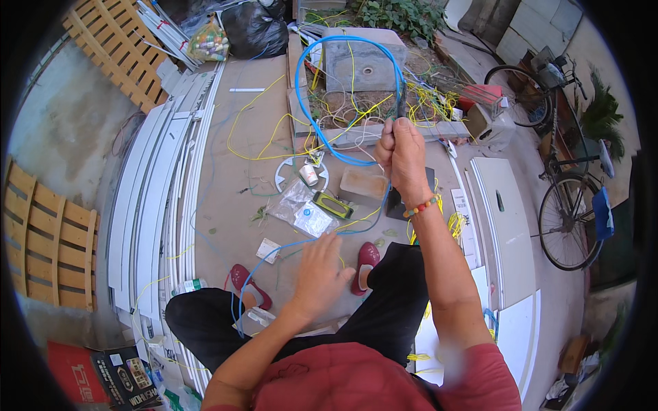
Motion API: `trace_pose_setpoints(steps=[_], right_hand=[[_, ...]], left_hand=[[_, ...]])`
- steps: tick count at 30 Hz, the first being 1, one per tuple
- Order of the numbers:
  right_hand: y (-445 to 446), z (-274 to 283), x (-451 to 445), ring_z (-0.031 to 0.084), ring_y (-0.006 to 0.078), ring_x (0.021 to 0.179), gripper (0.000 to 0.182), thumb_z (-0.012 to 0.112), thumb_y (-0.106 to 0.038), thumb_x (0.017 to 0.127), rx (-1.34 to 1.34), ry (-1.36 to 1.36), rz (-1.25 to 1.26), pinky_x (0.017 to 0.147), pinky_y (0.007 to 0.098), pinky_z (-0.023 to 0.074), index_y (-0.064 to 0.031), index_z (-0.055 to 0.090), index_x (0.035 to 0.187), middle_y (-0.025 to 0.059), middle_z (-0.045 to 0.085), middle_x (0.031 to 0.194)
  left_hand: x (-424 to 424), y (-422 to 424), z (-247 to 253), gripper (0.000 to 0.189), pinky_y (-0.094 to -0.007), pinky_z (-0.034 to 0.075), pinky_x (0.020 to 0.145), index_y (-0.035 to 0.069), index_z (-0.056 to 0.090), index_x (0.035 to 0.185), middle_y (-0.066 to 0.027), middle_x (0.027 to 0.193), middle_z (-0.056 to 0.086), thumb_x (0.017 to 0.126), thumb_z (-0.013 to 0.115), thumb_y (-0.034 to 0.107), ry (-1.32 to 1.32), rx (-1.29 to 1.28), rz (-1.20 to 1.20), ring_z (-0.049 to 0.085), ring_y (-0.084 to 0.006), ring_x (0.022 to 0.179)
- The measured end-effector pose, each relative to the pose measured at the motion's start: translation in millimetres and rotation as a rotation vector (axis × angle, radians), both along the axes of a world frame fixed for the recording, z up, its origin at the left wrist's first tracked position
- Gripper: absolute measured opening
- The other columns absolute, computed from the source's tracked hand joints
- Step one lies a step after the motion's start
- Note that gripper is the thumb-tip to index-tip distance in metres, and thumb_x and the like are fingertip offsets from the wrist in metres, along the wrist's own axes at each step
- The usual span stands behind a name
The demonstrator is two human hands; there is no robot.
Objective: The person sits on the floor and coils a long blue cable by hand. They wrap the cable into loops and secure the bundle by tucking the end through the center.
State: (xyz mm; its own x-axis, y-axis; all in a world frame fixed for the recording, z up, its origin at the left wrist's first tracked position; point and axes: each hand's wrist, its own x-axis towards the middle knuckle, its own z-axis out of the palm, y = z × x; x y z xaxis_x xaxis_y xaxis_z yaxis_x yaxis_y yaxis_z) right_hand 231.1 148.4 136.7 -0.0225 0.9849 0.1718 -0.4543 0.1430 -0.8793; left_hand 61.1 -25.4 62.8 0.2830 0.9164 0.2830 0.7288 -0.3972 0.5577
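Observation:
My right hand (pixel 402 151) is raised and closed around a coil of blue cable (pixel 300 87), with a dark piece sticking up out of the fist. The coil forms a wide loop to the left of the fist. From it a blue strand runs down past the wrist and curves left over the ground to my lap. My left hand (pixel 321 272) hangs lower, its fingers apart and slightly blurred, just below that strand; I see nothing in it. Before me lie a clear plastic bag (pixel 288 200), a green-yellow case (pixel 333 205) and a white paper cup (pixel 309 175).
Long white trunking strips (pixel 154 205) lie on the left, flat panels (pixel 501 231) on the right. A brick (pixel 363 185) and tangled yellow wire (pixel 429 103) are ahead, near a concrete block (pixel 365 61). A bicycle (pixel 565 221) stands far right, wooden pallets (pixel 49 236) far left.

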Motion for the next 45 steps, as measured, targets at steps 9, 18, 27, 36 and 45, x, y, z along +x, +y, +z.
trace_pose_setpoints(steps=[9,18,27,36,45], right_hand=[[-13.8,37.2,4.4,0.022,0.0063,0.043,0.03,0.038,-0.034,0.097,-0.04,0.136,0.046,0.04,0.0238,0.0193,-0.0094,0.044,0.081,-0.0057,0.028,0.055],[-15.2,40.9,14.9,0.02,0.0061,0.042,0.03,0.037,-0.034,0.097,-0.018,0.261,0.011,0.039,0.0238,0.0198,-0.0098,0.045,0.081,-0.0059,0.027,0.054],[-23.7,32.3,13.6,0.022,0.0072,0.042,0.03,0.034,-0.032,0.098,-0.06,0.348,0.077,0.04,0.0247,0.0214,-0.0098,0.044,0.082,-0.005,0.028,0.055],[-52.3,11.2,14.1,0.022,0.0086,0.044,0.03,0.032,-0.031,0.098,-0.305,0.177,0.277,0.042,0.0263,0.0233,-0.01,0.043,0.081,-0.0044,0.028,0.056],[-64.4,-16.6,26.3,0.025,0.0067,0.044,0.028,0.033,-0.031,0.098,-0.504,0.088,0.507,0.041,0.0236,0.0244,-0.0098,0.044,0.083,-0.0054,0.033,0.058]], left_hand=[[-12.0,17.5,-67.7,0.05,-0.0491,0.042,0.086,-0.001,0.043,0.122,-0.017,0.104,0.06,0.083,0.058,0.024,0.06,-0.276,-0.19,0.055,-0.0299,0.101],[-7.5,14.2,-72.4,0.036,-0.0484,0.045,0.091,0.0,0.039,0.119,-0.0195,0.125,0.043,0.095,0.042,0.026,-1.661,-1.0,0.261,0.045,-0.0344,0.118],[-51.5,26.5,-101.0,0.021,-0.0551,0.045,0.087,0.006,0.044,0.103,-0.0069,0.086,0.052,0.095,0.041,0.026,-1.898,-0.664,0.447,0.054,-0.0236,0.082],[-113.1,35.2,-56.2,0.023,-0.0457,0.049,0.064,0.005,0.043,0.102,0.0002,0.067,0.036,0.097,0.038,0.027,-1.714,-0.56,0.553,0.039,-0.0136,0.056],[-130.0,16.9,-2.9,0.021,-0.0354,0.047,0.05,0.005,0.047,0.097,0.002,0.056,0.034,0.097,0.038,0.024,-1.491,-0.487,0.508,0.035,-0.0108,0.045]])
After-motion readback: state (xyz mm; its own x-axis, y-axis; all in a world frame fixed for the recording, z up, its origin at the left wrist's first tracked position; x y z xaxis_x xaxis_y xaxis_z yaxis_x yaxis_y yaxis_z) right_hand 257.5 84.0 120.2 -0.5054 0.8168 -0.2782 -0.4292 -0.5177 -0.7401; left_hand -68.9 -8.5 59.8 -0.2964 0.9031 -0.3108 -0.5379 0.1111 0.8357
